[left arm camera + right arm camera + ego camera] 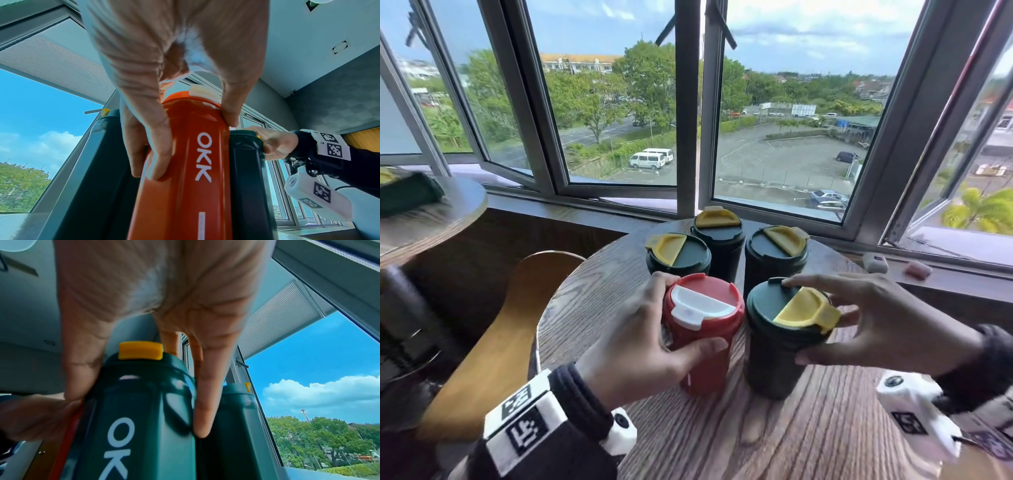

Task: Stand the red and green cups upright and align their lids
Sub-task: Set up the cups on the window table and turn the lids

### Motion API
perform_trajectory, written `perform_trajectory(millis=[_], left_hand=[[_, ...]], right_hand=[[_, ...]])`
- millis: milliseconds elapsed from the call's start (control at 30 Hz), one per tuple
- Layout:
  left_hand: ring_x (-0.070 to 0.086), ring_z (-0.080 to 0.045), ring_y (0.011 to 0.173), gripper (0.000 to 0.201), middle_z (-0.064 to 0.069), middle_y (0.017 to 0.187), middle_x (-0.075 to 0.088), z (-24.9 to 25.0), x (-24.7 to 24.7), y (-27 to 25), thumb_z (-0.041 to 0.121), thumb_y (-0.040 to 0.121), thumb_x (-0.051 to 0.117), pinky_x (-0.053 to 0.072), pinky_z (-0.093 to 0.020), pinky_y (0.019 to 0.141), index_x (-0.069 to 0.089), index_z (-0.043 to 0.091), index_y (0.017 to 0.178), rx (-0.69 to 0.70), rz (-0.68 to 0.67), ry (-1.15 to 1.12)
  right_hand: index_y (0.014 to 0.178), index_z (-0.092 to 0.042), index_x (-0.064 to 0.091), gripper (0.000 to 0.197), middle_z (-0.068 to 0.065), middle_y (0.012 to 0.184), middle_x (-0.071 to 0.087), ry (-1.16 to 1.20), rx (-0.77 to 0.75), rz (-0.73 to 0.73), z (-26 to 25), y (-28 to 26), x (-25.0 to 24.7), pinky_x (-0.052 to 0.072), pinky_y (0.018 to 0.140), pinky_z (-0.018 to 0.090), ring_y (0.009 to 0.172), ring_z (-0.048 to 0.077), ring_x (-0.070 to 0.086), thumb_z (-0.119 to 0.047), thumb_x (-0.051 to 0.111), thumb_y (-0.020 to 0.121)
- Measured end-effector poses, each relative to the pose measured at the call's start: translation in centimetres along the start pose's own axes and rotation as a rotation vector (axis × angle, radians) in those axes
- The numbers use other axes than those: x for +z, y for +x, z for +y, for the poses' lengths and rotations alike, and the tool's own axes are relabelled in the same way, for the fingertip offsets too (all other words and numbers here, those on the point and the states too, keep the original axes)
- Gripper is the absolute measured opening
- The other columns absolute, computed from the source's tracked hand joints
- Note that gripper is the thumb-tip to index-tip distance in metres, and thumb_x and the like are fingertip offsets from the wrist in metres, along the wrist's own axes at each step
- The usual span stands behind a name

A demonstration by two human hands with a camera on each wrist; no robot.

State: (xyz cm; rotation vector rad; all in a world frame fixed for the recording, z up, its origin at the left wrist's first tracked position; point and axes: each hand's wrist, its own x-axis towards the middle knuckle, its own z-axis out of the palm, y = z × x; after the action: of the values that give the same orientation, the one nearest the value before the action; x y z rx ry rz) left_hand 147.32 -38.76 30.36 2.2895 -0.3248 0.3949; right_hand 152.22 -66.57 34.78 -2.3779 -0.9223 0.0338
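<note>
Four green cups [780, 339], one red cup [705, 346]

Bright daylight through the windows [619, 102]; wide-angle edges bend, wrist views blur up close.

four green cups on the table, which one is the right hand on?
The near-right green cup, beside the red cup. The right hand grips its lid rim; the other three green cups stand behind, untouched.
</note>
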Motion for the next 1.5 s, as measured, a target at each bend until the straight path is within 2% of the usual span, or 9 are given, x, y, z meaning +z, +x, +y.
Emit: perform_trajectory(millis=[133, 467, 700, 967, 1067, 1200, 1333, 1400, 1500], left_hand=[[0.054, 0.01, 0.095, 0.072, 0.02, 0.105, 0.058, 0.1, 0.1, 0.0, 0.061, 0.058, 0.075, 0.043, -0.002, 0.078, 0.043, 0.032, 0.116, -0.021, 0.002, -0.009], [0.055, 0.004, 0.097, 0.075, 0.017, 0.107, 0.057, -0.1, 0.4, 0.2, 0.073, 0.054, 0.068, 0.049, -0.017, 0.083, 0.041, 0.034, 0.113, -0.048, 0.012, 0.032], [0.054, 0.003, 0.098, 0.076, 0.015, 0.108, 0.057, -0.2, 0.6, 0.2, 0.072, 0.054, 0.069, 0.046, -0.013, 0.08, 0.039, 0.034, 0.112, -0.067, -0.004, -0.006], [0.043, 0.017, 0.098, 0.083, 0.02, 0.108, 0.049, 0.4, 0.0, 0.0, 0.071, 0.054, 0.066, 0.037, 0.002, 0.071, 0.035, 0.033, 0.122, -0.052, -0.043, 0.026], [0.045, 0.014, 0.103, 0.084, 0.021, 0.11, 0.05, 0.2, -0.1, -0.2, 0.067, 0.057, 0.069, 0.038, -0.001, 0.075, 0.035, 0.032, 0.126, -0.043, -0.048, 0.01], [0.057, 0.003, 0.099, 0.074, 0.03, 0.103, 0.048, 0.0, -0.3, -0.6, 0.055, 0.062, 0.074, 0.052, -0.016, 0.081, 0.036, 0.037, 0.123, -0.07, -0.062, -0.112], [0.051, 0.014, 0.097, 0.072, 0.033, 0.103, 0.045, 0.2, -0.7, -1.0, 0.051, 0.068, 0.072, 0.046, -0.001, 0.073, 0.033, 0.035, 0.127, -0.067, -0.095, -0.107], [0.046, 0.021, 0.097, 0.076, 0.036, 0.104, 0.042, 0.3, -1.0, -1.6, 0.051, 0.07, 0.07, 0.043, 0.0, 0.077, 0.031, 0.032, 0.132, -0.063, -0.098, -0.038], [0.051, 0.012, 0.105, 0.083, 0.033, 0.116, 0.044, 0.2, -2.2, -3.3, 0.056, 0.07, 0.066, 0.047, -0.014, 0.089, 0.027, 0.034, 0.14, -0.128, -0.101, 0.02]], right_hand=[[0.125, -0.046, 0.052, 0.079, -0.019, 0.112, 0.063, 0.002, 0.004, 0.018, 0.0, 0.1, 0.1, 0.057, 0.07, 0.017, 0.097, -0.001, 0.061, -0.063, 0.077, 0.051], [0.125, -0.045, 0.051, 0.08, -0.018, 0.117, 0.06, 0.041, 0.069, 0.049, 0.7, 1.1, 0.4, 0.059, 0.068, 0.022, 0.104, 0.003, 0.06, -0.057, 0.078, 0.051], [0.125, -0.047, 0.049, 0.078, -0.016, 0.117, 0.059, 0.059, 0.077, 0.037, 1.1, 1.0, 0.6, 0.059, 0.071, 0.024, 0.104, 0.008, 0.06, -0.065, 0.075, 0.053], [0.13, -0.048, 0.044, 0.08, -0.019, 0.121, 0.055, 0.095, 0.091, 0.074, 0.9, 0.2, 1.2, 0.058, 0.074, 0.023, 0.108, 0.002, 0.058, -0.064, 0.074, 0.057], [0.135, -0.049, 0.036, 0.086, -0.018, 0.125, 0.053, 0.096, 0.126, 0.079, 0.8, -0.5, 1.4, 0.056, 0.077, 0.019, 0.107, -0.003, 0.058, -0.062, 0.075, 0.059], [0.14, -0.05, 0.025, 0.094, -0.03, 0.126, 0.044, 0.104, 0.159, 0.095, 0.1, -1.6, 1.8, 0.054, 0.077, 0.014, 0.105, -0.01, 0.056, -0.068, 0.069, 0.058], [0.138, -0.056, 0.018, 0.094, -0.051, 0.119, 0.034, 0.082, 0.16, 0.129, -0.3, -2.7, 2.1, 0.053, 0.079, 0.013, 0.103, -0.011, 0.058, -0.073, 0.064, 0.058], [0.137, -0.056, 0.018, 0.092, -0.046, 0.122, 0.036, 0.076, 0.147, 0.134, -0.5, -3.4, 2.0, 0.053, 0.08, 0.013, 0.101, -0.011, 0.059, -0.075, 0.062, 0.058], [0.138, -0.056, 0.02, 0.092, -0.034, 0.123, 0.046, 0.047, 0.164, 0.149, -0.6, -5.0, 2.1, 0.052, 0.082, 0.012, 0.102, -0.011, 0.058, -0.077, 0.06, 0.058]])
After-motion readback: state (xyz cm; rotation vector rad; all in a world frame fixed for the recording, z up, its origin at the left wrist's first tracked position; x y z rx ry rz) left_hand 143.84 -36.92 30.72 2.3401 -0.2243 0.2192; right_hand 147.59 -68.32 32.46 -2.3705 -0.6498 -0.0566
